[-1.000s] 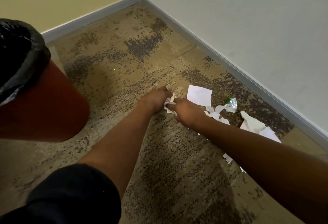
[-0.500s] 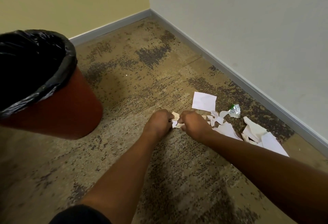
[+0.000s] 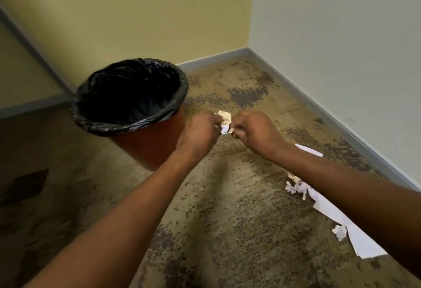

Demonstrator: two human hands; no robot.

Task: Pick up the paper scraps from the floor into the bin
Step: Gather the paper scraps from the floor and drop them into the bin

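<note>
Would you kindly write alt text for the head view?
Both hands, left hand and right hand, pinch a crumpled paper wad beside a red bin lined in black; more paper scraps lie on the carpet.

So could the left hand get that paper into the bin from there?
Probably yes: the left hand holds the paper wad with the right hand, just beside the bin, whose mouth is open.

Crumpled paper scrap [image 3: 224,121] pinched between left hand [image 3: 200,133] and right hand [image 3: 255,133], beside black-lined bin [image 3: 145,138].
</note>
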